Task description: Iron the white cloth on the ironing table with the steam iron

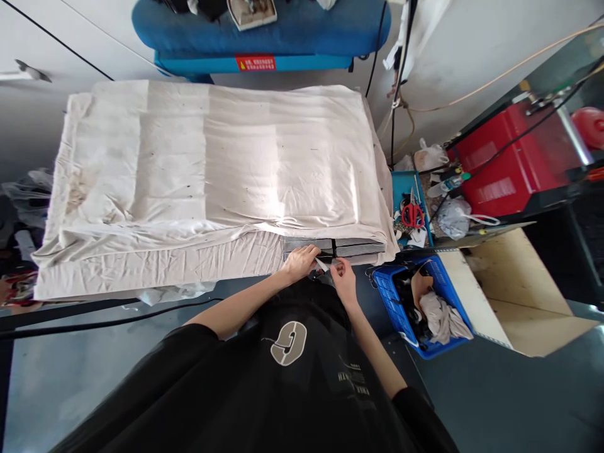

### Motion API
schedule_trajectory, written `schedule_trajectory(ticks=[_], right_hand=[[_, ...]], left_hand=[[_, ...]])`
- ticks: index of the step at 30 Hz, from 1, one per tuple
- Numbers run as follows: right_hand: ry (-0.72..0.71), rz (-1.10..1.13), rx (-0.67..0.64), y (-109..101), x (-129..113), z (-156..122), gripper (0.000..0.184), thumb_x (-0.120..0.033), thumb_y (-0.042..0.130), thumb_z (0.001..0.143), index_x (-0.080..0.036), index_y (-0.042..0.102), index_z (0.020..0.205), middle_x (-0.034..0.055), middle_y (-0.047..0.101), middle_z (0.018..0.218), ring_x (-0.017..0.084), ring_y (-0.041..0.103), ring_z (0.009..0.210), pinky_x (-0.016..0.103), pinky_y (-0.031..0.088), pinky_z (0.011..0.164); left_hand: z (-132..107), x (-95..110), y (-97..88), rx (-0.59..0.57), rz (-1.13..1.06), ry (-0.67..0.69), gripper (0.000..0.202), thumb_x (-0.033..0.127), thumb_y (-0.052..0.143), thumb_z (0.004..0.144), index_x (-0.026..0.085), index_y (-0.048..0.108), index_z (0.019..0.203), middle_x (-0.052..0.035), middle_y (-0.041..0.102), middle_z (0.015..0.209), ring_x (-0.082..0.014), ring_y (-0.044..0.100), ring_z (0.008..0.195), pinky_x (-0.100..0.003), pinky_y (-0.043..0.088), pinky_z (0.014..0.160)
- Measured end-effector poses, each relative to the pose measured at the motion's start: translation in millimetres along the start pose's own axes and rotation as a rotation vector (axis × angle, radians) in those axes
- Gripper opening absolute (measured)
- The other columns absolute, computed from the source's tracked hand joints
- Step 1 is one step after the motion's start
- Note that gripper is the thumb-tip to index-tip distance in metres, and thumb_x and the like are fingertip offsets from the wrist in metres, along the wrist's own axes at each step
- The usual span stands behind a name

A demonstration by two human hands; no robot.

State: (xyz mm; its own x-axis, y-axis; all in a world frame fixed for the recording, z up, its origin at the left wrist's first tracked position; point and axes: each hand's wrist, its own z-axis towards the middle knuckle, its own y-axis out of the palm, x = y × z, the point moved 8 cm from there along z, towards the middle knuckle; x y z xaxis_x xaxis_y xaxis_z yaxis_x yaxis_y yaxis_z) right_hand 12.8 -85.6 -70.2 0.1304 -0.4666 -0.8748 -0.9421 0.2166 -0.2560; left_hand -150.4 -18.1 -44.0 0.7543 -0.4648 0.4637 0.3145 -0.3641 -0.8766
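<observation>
On the black T-shirt, at the bottom of the frame, a big letter like a G in a pale, rounded patch. Lower down and to the right on it, rows of tiny pale letters, too small to read for sure. At the top, on the blue tank, a red label with a yellow warning triangle and white writing, too tiny to read.

Just below and right of the middle of the frame, a small pale strip between the two hands. Long way running on a slant, from upper left down to lower right. Just above, flat gray cloth pieces lying long from left to right, with a black band across, under the edge of the big cream sheet.

Left hand: fingers bent and close together, pinching the upper end of the pale strip. Right hand: thumb and first finger nearly meeting, near the strip's lower end. Cannot tell whether gripping it. Farther right, red-handled scissors in a blue tray, above a blue basket.
</observation>
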Motion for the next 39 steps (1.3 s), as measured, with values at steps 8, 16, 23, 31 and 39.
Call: schedule_trajectory(ticks=[8, 16, 23, 31, 39], right_hand=[[-0.203, -0.276, -0.08, 6.4, -16.9, -5.2, 0.042, -0.043, 0.06, 0.089, -0.021, 0.067, 0.123, 0.0027, 0.067, 0.086, 0.018, 0.056, 0.065, 0.033, 0.05, 0.07], [-0.263, -0.244, -0.116, 8.6, -23.2, 3.4, 0.04, -0.035, 0.051, 0.089, -0.023, 0.075, 0.12, 0.0078, 0.075, 0.1, 0.021, 0.063, 0.076, 0.035, 0.052, 0.08], [-0.233, -0.27, -0.121, 9.2, -15.6, 8.9, 0.045, -0.036, 0.049, 0.09, -0.021, 0.071, 0.127, 0.0041, 0.07, 0.083, 0.021, 0.061, 0.067, 0.034, 0.051, 0.075], [-0.217, -0.256, -0.128, 17.8, -13.2, 10.9, 0.04, -0.047, 0.055, 0.089, -0.02, 0.07, 0.114, 0.0019, 0.067, 0.075, 0.02, 0.06, 0.066, 0.031, 0.048, 0.067], [-0.173, -0.338, -0.004, 16.2, -19.9, 22.9, 0.039, -0.055, 0.052, 0.089, -0.021, 0.07, 0.093, 0.0046, 0.07, 0.072, 0.023, 0.063, 0.07, 0.032, 0.045, 0.07]], left_hand=[[-0.2, -3.5, 2.5, -0.004, -0.043, 0.077, 0.021, 0.013, 0.057, 0.091, 0.023, 0.065, 0.107, -0.0058, 0.068, 0.107, -0.02, 0.068, 0.089, -0.033, 0.049, 0.08], [-9.9, -7.3, 3.8, -0.003, -0.1, 0.195, 0.029, 0.006, 0.051, 0.089, 0.023, 0.064, 0.109, -0.0044, 0.075, 0.117, -0.0183, 0.072, 0.102, -0.033, 0.044, 0.087], [-13.2, -11.0, 4.3, -0.015, -0.176, 0.229, 0.028, 0.008, 0.052, 0.089, 0.022, 0.065, 0.11, -0.0055, 0.074, 0.131, -0.0174, 0.072, 0.114, -0.033, 0.044, 0.09], [-15.4, -9.8, -0.3, -0.082, -0.197, 0.249, 0.027, 0.005, 0.051, 0.082, 0.022, 0.063, 0.1, -0.0074, 0.064, 0.148, -0.0188, 0.069, 0.123, -0.035, 0.045, 0.095], [-14.9, -10.4, -5.7, -0.054, -0.256, 0.256, 0.027, 0.005, 0.05, 0.078, 0.021, 0.061, 0.097, -0.0088, 0.064, 0.147, -0.0218, 0.067, 0.127, -0.037, 0.045, 0.095]])
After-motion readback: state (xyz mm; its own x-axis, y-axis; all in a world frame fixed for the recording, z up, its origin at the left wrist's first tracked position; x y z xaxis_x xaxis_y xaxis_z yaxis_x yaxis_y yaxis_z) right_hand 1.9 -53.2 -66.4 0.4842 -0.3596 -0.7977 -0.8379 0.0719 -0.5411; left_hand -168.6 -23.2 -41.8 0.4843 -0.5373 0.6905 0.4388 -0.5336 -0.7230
